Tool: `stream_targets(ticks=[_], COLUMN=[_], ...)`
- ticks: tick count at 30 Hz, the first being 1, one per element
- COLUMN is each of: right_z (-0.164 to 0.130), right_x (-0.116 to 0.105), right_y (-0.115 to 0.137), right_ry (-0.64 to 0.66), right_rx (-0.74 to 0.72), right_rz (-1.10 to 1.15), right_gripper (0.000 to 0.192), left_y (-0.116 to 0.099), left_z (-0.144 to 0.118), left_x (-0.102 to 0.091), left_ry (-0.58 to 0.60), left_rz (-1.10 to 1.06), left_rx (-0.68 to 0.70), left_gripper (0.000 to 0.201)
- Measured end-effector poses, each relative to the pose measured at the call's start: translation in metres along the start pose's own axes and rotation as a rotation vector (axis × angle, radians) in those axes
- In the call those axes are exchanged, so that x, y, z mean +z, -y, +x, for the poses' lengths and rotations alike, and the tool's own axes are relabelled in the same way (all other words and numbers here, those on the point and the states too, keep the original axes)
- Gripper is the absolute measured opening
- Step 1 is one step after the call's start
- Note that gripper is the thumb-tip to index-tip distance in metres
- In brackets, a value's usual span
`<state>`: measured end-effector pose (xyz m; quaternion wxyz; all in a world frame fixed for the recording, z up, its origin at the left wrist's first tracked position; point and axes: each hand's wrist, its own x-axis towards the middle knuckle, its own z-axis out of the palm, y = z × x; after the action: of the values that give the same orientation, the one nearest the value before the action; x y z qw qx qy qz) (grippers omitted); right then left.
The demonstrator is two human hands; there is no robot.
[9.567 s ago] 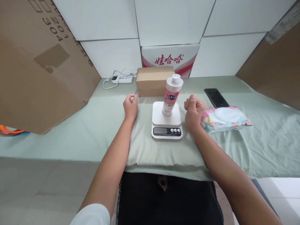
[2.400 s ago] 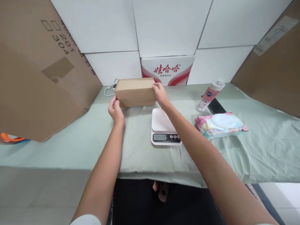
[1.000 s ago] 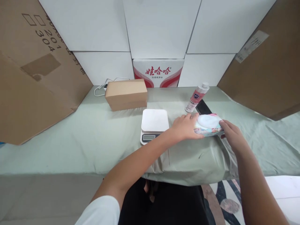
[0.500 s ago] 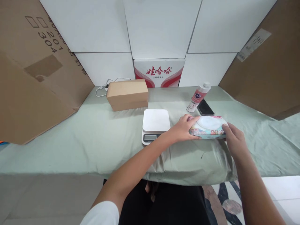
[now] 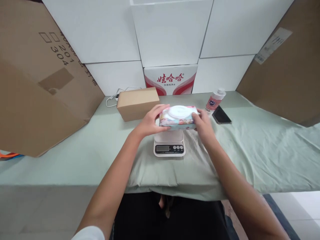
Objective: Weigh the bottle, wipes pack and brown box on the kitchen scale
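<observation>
On the surface, largest to smallest:
Surface: draped in pale green cloth; it carries everything below.
Brown cardboard box: rectangular, closed, lying at the back left, apart from the scale.
White digital kitchen scale: square platform, display and buttons facing the person; mostly hidden under the pack.
Soft pastel pack of wet wipes with a white oval lid: held level, lid up, directly above the scale platform; contact with the platform cannot be told.
Left hand: its grip is closed on the pack's left end.
Right hand: its grip is closed on the pack's right end.
Black phone: flat, right of the scale.
Pink-and-white bottle with white cap: upright, just behind the phone.
Step in hand: judged to be setting the pack on the platform.
Next move: calls for lowering it centred, then releasing both ends.
</observation>
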<state>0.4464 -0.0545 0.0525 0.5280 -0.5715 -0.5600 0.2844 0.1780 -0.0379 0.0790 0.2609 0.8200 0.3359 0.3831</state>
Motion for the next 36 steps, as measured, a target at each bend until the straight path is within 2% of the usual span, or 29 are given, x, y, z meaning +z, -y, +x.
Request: stream_targets(ticks=[3,5,9,14,22,30,36], right_z=[-0.006,-0.013,-0.023,-0.024,-0.021,-0.015,-0.017], right_x=[0.027,0.031,0.029,0.028,0.026,0.028,0.026], right_y=[0.005,0.006,0.006,0.006,-0.004,-0.017,-0.013], right_ry=[0.025,0.019,0.002,0.001,-0.036,-0.029,0.008], right_rx=[0.151,0.145,0.137,0.109,0.084,-0.123,-0.136], right_rz=[0.062,0.074,0.071,0.046,0.032,0.023,0.021], right_gripper=[0.062,0.061,0.055,0.053,0.052,0.058,0.064], left_y=[0.022,0.031,0.038,0.044,0.06,0.055,0.058], left_z=[-0.019,-0.028,-0.038,-0.043,-0.051,-0.054,-0.054], left_x=[-0.007,-0.004,0.006,0.008,0.009,0.012,0.012], left_ry=[-0.022,-0.045,-0.086,-0.077,-0.083,-0.087,-0.058], left_rz=[-0.046,-0.101,-0.214,-0.226,-0.215,-0.233,-0.288], left_rx=[-0.082,-0.112,-0.105,-0.076,-0.098,-0.186,-0.199], left_gripper=[0.094,0.094,0.097,0.096,0.116,0.122,0.126])
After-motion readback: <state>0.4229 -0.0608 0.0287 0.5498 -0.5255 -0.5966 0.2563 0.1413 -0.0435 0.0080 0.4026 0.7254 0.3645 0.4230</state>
